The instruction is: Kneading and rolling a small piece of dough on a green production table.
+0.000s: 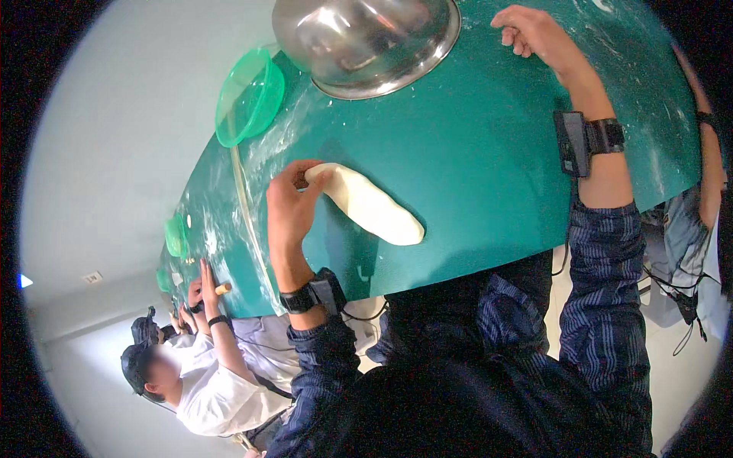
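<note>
A long, pale piece of dough (370,206) lies slantwise on the green tabletop, tapered toward its ends. My left hand (294,198) is closed on its far left end, thumb on the near side and some fingertips hidden behind it. Well away from the dough, my right hand (531,34) is over the table at the far right, beside a large steel bowl (366,46). Its fingers are loosely bent and slightly apart, and nothing shows in them. The bowl seems to rest rim-down; its top is cut off by the picture's edge.
Beyond my left hand, a green plastic basin (248,99) stands tilted at the table's edge. A pale strip (248,206) runs along the flour-dusted table (473,153). Co-workers are at the left, one's hands (205,286) near a wooden rolling pin (222,289). Another person's arm (710,168) shows at right.
</note>
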`<state>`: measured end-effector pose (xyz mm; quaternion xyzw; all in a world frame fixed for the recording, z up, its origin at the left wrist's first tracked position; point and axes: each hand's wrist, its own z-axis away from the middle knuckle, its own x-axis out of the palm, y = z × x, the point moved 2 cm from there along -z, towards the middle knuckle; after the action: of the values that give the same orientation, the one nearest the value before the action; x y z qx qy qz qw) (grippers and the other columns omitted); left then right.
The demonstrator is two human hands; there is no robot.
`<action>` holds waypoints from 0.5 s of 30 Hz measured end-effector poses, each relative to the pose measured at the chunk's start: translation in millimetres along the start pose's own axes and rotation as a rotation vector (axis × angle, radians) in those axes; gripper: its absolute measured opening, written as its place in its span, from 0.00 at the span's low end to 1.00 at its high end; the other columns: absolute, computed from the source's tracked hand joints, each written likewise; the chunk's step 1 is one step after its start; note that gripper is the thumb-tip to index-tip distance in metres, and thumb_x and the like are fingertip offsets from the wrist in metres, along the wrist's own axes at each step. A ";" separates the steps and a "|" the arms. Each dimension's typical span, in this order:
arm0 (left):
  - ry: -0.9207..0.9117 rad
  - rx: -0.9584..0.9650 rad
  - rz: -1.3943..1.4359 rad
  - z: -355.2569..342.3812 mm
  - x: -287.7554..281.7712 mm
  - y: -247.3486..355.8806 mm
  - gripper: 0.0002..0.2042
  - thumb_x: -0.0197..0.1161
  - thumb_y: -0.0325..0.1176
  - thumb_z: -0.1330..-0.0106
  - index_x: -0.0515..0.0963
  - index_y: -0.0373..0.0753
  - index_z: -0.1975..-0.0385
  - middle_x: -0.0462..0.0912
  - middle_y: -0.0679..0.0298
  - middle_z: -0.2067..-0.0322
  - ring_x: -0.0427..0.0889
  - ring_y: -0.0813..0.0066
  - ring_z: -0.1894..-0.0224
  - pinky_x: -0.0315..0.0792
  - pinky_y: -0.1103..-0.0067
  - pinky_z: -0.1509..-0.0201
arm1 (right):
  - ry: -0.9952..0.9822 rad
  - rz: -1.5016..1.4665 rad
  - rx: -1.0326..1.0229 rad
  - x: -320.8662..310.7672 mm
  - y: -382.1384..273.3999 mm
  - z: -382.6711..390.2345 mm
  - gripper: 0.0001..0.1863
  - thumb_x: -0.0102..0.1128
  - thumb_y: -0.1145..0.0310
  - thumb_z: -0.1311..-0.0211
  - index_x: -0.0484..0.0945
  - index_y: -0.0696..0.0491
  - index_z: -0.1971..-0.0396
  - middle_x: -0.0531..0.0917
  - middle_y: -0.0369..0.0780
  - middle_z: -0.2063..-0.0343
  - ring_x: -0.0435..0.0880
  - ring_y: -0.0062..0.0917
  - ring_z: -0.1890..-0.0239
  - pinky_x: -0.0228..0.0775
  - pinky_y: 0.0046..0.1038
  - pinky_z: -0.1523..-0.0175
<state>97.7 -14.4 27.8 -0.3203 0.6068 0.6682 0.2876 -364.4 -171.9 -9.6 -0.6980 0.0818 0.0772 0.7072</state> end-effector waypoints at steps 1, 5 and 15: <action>0.067 0.012 -0.061 6.5 1.5 12.7 0.17 0.75 0.35 0.30 0.89 0.32 0.47 0.94 0.51 0.59 0.93 0.64 0.56 0.84 0.71 0.49 | -0.002 -0.008 -0.001 -1.0 4.0 -0.3 0.14 0.59 0.64 0.25 0.88 0.58 0.60 0.88 0.39 0.70 0.84 0.25 0.70 0.76 0.28 0.63; 0.188 0.079 -0.368 49.7 15.8 43.1 0.21 0.73 0.37 0.26 0.86 0.34 0.38 0.90 0.45 0.45 0.92 0.55 0.44 0.83 0.67 0.38 | -0.076 0.072 -0.151 -6.8 35.7 -19.0 0.17 0.54 0.53 0.20 0.87 0.48 0.55 0.82 0.29 0.70 0.78 0.15 0.69 0.69 0.22 0.63; 0.260 0.371 -0.564 84.1 70.3 55.2 0.28 0.64 0.34 0.22 0.72 0.32 0.24 0.74 0.39 0.26 0.75 0.39 0.25 0.74 0.58 0.24 | -0.091 0.123 -0.126 1.4 23.9 -19.2 0.16 0.56 0.53 0.22 0.86 0.49 0.57 0.80 0.31 0.71 0.76 0.17 0.70 0.68 0.24 0.64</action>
<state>4.1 63.5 12.7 -0.4998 0.6370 0.3950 0.4341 -368.6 -190.7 -33.4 -0.7307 0.0871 0.1570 0.6586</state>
